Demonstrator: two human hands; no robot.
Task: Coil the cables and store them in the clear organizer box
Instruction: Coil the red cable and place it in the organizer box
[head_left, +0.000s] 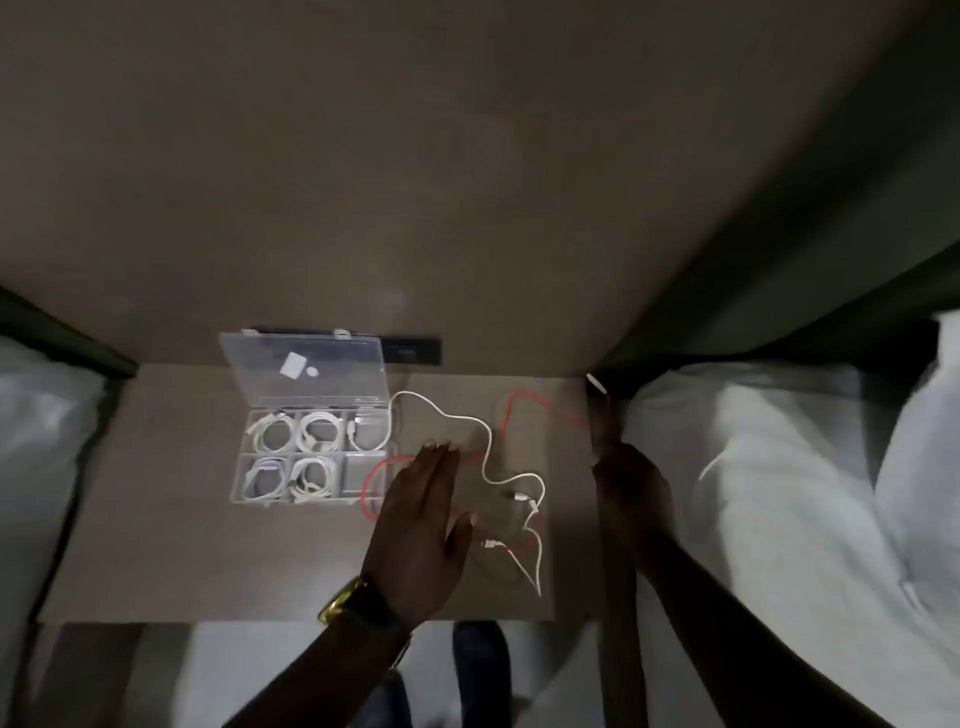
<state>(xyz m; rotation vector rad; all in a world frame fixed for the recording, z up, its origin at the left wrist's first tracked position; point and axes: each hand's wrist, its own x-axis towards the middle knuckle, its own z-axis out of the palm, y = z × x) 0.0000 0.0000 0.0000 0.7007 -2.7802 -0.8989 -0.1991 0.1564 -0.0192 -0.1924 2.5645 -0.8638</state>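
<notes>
The clear organizer box (238, 470) stands open on the table, its lid (332, 387) tilted back. Several compartments hold coiled white cables. A loose white cable (485, 436) trails from the back right compartment across the table to my hands. A red cable (524, 397) loops over the table. My right hand (631, 486) at the table's right edge grips the red cable, whose white plug end (597, 385) sticks up, blurred. My left hand (423, 512) lies flat, fingers straight, over the red cable's near loop.
The small brown table (171, 519) sits between two white beds, one on the left (41, 415) and one on the right (753, 467). A black socket strip (415, 351) runs along the wall behind the box. My left wrist wears a gold watch (343, 597).
</notes>
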